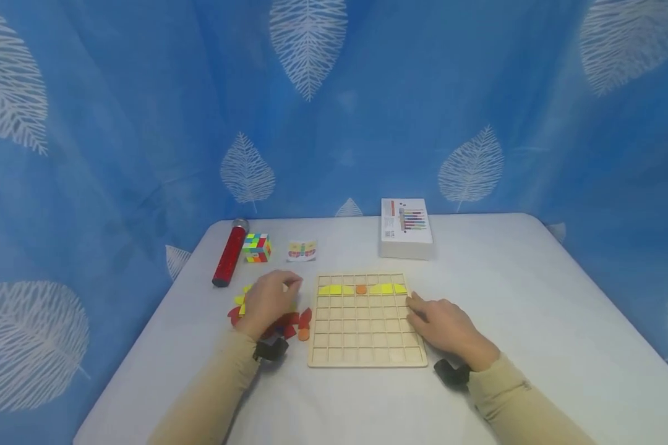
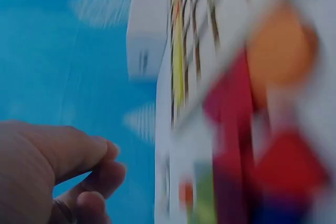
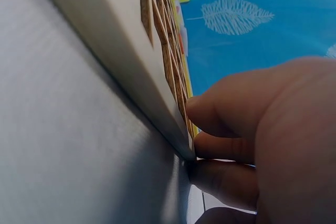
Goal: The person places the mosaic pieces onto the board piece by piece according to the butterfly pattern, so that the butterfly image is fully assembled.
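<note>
Our left hand point(image 1: 269, 300) hovers, loosely curled, above the pieces point(image 1: 305, 317); our right hand point(image 1: 447, 322) grips the board's point(image 1: 367, 341) edge.

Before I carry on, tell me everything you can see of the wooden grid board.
The grid board is a pale, flat, roughly square panel that looks like wood, with thin raised strips dividing it into rows of small cells inside a plain rim with rounded corners. It lies flat on the white table. Its second row from the far edge holds yellow pieces and one orange disc. The right hand holds its right edge; loose red pieces lie beside its left edge.
</note>
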The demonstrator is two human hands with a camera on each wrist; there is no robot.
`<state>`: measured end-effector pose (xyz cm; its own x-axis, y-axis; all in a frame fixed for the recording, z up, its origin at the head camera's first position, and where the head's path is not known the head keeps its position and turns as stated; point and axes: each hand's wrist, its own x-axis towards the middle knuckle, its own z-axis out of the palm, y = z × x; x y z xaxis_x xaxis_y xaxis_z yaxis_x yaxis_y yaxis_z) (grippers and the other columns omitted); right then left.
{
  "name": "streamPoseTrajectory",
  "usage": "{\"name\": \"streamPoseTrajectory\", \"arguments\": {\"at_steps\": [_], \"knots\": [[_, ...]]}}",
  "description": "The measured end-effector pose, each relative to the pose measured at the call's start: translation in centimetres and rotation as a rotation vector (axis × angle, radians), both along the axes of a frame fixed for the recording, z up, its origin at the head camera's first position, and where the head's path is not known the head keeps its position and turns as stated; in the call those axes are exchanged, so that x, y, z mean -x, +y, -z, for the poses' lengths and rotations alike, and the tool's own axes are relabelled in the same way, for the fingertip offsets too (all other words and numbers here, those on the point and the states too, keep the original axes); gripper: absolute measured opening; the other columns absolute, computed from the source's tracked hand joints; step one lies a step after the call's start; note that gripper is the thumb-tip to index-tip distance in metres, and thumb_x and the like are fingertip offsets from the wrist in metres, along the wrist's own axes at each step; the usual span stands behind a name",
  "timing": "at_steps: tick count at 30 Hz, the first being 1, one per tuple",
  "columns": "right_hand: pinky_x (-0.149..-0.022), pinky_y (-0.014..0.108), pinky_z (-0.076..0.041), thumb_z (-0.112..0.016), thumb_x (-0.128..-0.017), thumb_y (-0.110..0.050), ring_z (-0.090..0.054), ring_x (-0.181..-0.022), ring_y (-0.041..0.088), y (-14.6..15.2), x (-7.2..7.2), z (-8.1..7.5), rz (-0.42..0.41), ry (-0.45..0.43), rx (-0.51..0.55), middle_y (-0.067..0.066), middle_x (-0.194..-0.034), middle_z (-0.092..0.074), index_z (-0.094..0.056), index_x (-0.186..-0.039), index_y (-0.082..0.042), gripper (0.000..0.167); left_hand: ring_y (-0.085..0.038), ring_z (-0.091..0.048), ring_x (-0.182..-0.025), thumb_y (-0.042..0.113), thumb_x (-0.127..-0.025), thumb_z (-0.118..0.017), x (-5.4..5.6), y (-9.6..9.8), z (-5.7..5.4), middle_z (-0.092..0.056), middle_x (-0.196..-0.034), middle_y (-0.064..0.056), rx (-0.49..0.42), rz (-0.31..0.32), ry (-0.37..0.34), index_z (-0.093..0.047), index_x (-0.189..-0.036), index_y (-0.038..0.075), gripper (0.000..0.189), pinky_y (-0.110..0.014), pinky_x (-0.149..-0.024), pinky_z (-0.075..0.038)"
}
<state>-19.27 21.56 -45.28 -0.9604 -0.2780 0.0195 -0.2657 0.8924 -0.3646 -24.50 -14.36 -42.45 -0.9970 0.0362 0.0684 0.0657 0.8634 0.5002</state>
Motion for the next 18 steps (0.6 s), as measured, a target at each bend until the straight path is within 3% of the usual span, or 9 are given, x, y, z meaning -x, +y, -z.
{"name": "streamPoseTrajectory", "arguments": {"at_steps": [3,6,9,12,18], "knots": [[-0.095,0.057,-0.053,-0.057,-0.103,-0.029,-0.069,-0.112,0.038,0.0,0.0,-0.1,-0.001,0.003,0.001,0.020,-0.149,-0.054,-0.061,-0.142,-0.006,0.046,-0.030,-0.062,-0.116,0.035,-0.099,-0.068,0.0,-3.8,0.2,-0.068,-0.131,-0.009,-0.057,-0.153,-0.056,-0.068,-0.133,0.016,0.040,-0.048,-0.093,-0.054],[-0.096,0.057,-0.053,-0.057,-0.103,-0.029,-0.069,-0.113,0.037,0.0,0.1,-0.2,0.003,-0.004,0.001,0.020,-0.150,-0.053,-0.060,-0.143,-0.006,0.046,-0.030,-0.060,-0.108,0.035,-0.101,-0.064,0.1,-6.6,0.5,-0.066,-0.131,-0.013,-0.107,-0.260,-0.089,-0.065,-0.137,0.014,0.042,-0.047,-0.089,-0.052],[-0.093,0.054,-0.054,-0.057,-0.103,-0.029,-0.069,-0.105,0.030,-0.2,0.1,0.0,0.010,-0.025,0.001,0.019,-0.151,-0.052,-0.059,-0.144,-0.006,0.047,-0.031,-0.058,-0.106,0.035,-0.101,-0.063,0.2,-8.1,0.9,-0.065,-0.131,-0.015,-0.134,-0.291,-0.122,-0.063,-0.137,0.013,0.042,-0.048,-0.091,-0.051],[-0.088,0.050,-0.054,-0.058,-0.103,-0.030,-0.066,-0.097,0.025,-0.1,0.0,-0.1,0.018,-0.043,-0.003,0.019,-0.152,-0.051,-0.059,-0.144,-0.006,0.048,-0.031,-0.059,-0.105,0.035,-0.101,-0.063,0.3,-8.4,1.2,-0.066,-0.129,-0.015,-0.147,-0.295,-0.134,-0.063,-0.138,0.013,0.043,-0.049,-0.092,-0.049],[-0.089,0.052,-0.054,-0.059,-0.102,-0.030,-0.066,-0.096,0.025,-0.1,0.0,-0.1,0.011,-0.034,-0.004,0.020,-0.152,-0.052,-0.058,-0.145,-0.005,0.049,-0.034,-0.058,-0.108,0.033,-0.102,-0.061,0.6,-9.0,1.6,-0.065,-0.130,-0.016,-0.178,-0.349,-0.101,-0.064,-0.137,0.013,0.040,-0.051,-0.093,-0.050]]}}
